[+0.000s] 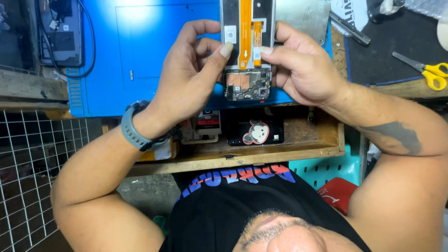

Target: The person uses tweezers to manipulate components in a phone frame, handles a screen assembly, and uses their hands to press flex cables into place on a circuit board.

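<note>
over the blue mat you hold the opened phone in both hands: left hand and right hand pinch its sides, thumbs on the orange flex. next, seating that flex likely needs light, even pressure.

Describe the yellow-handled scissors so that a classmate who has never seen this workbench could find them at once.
Start at the blue work mat under the two hands. Look to the far side edge of the picture, past the right hand, onto the dark surface. The scissors lie flat there, the only yellow-handled tool.
</note>
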